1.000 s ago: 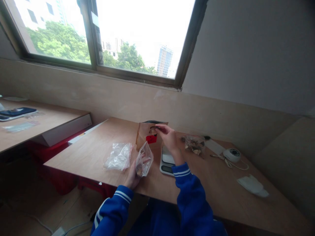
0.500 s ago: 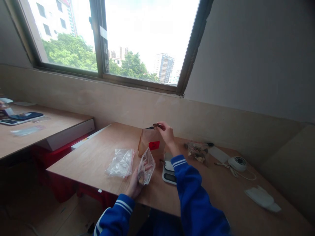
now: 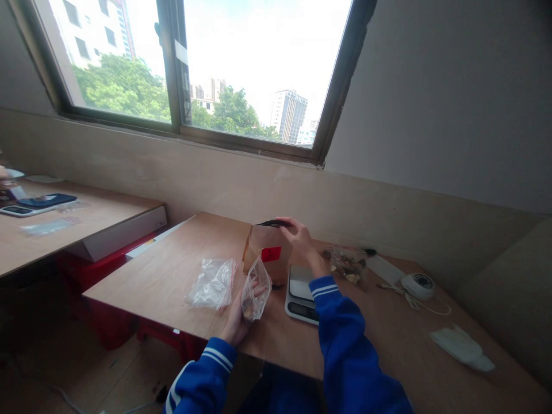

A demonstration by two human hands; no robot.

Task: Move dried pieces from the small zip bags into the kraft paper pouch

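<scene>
My left hand (image 3: 236, 323) holds a small clear zip bag (image 3: 256, 293) upright, its mouth open. Brownish pieces lie at the bottom of it, and some fingers show through the plastic. Behind it stands a brown paper bag (image 3: 269, 267) with a red label (image 3: 271, 253) and a dark open mouth. My right hand (image 3: 297, 233) is closed at the paper bag's top right rim, thumb in front and fingers over the edge; whether a piece is also between them is hidden. A small dark piece (image 3: 277, 286) lies at the bag's foot, beside a white kitchen scale (image 3: 301, 310).
Flat clear zip bags (image 3: 212, 283) lie left on the table. To the right are a filled clear bag (image 3: 349, 265), a white round camera-like device (image 3: 417, 286) with cable and a crumpled white wrapper (image 3: 462, 347). Another person's hand (image 3: 5, 177) shows by a scale (image 3: 41, 204) on the neighbouring table.
My right hand has gone from holding a dark dried piece above the paper bag to the bag's right rim. The bag's mouth looks wider. My left hand is nearly still.
</scene>
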